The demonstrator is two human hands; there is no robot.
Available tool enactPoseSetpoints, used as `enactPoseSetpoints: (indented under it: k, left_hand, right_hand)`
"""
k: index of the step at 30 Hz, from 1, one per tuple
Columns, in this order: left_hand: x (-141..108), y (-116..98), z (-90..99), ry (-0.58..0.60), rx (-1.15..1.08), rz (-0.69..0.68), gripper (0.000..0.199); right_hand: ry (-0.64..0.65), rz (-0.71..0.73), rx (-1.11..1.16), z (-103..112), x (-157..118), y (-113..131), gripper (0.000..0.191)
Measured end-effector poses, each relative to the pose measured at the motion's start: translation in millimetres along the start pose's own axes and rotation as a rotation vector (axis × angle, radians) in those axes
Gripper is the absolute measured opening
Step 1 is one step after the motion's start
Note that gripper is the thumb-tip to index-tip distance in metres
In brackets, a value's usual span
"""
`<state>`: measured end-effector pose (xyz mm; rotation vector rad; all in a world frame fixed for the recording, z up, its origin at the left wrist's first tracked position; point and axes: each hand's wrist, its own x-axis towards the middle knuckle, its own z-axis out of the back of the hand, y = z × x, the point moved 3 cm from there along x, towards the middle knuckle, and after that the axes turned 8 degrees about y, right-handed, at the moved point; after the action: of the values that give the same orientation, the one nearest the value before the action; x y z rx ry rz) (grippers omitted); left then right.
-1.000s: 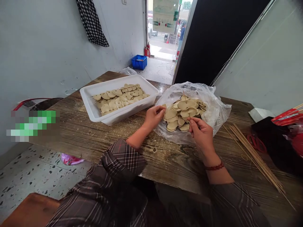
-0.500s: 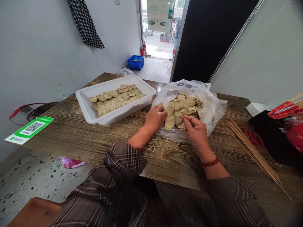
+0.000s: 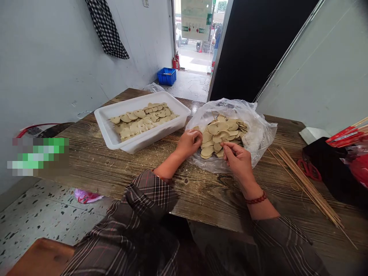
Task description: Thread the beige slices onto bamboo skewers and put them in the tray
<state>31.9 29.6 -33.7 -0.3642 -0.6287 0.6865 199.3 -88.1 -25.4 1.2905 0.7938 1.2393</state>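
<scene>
"Left hand point(image 3: 188, 143) has slid a bit closer to the pile point(image 3: 207, 149) since a second ago, and its fingers are more curled now."

"What about the right hand point(image 3: 238, 156)?"

"It is in about the same spot by the pile. Its thumb and finger are pinching the end of a thin stick point(image 3: 213, 116) — it looks like the stick goes through some flat tan slices point(image 3: 221, 135), and the other end pokes out past them."

"Is the other hand holding something too?"

"I can't tell. Its fingers are bent in, and a bit of tan slice shows just past them."

"Where are all the slices?"

"One pile sits in a clear plastic bag point(image 3: 261, 140), wide open on the wooden desk point(image 3: 201, 195). More lie in rows in the white tub point(image 3: 155, 137), on the left — stick ends poke out there."

"And on the right side?"

"A bunch of long, bare sticks point(image 3: 309, 184) lies on the desk, with red scissors point(image 3: 309, 170) near it."
</scene>
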Motion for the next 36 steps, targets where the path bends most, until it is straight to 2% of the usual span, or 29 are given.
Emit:
enactPoseSetpoints:
  k: [3, 5, 9, 12, 17, 19, 21, 24, 27, 29, 33, 36]
  left_hand:
    - [-2, -6, -0.8, 0.085, 0.153, -0.063, 0.016]
    - [-3, -9, -1.6, 0.119, 0.223, -0.072, 0.014]
    - [-2, -9, -3.1, 0.087, 0.164, -0.033, 0.016]
    - [0, -2, -0.6, -0.018, -0.087, 0.065, 0.012]
    - [-3, 10, 12.2, -0.192, -0.856, 0.338, 0.002]
    - [-5, 10, 17.9, -0.23, -1.113, 0.418, 0.006]
    - [-7, 11, 22.6, -0.242, -1.238, 0.471, 0.011]
    - [-8, 15, 27.6, -0.297, -1.19, 0.525, 0.012]
    - [-8, 21, 31.8, -0.36, -0.963, 0.529, 0.014]
    - [-8, 22, 33.0, -0.351, -0.858, 0.512, 0.014]
    - [-9, 22, 33.4, -0.302, -0.886, 0.529, 0.008]
    - [-10, 21, 36.1, -0.329, -0.961, 0.532, 0.009]
  right_hand:
    - [0.011, -0.012, -0.006, 0, 0, -2, 0.036]
    - [0.014, -0.008, -0.009, 0, -1, -2, 0.035]
    - [0.006, -0.011, -0.01, 0, -1, -3, 0.035]
    - [-0.002, -0.026, -0.003, 1, -1, -4, 0.036]
    - [0.015, -0.023, 0.014, 1, -2, -3, 0.036]
    - [0.052, -0.028, 0.014, -1, -4, 0, 0.035]
    - [0.094, -0.025, 0.005, -3, -6, 3, 0.034]
    - [0.129, -0.026, -0.021, -5, -8, 5, 0.034]
    - [0.133, -0.019, -0.043, -5, -8, 5, 0.033]
    - [0.13, -0.015, -0.046, -4, -8, 4, 0.032]
    - [0.142, -0.018, -0.048, -3, -8, 2, 0.031]
    - [0.185, -0.021, -0.05, -5, -8, 1, 0.032]
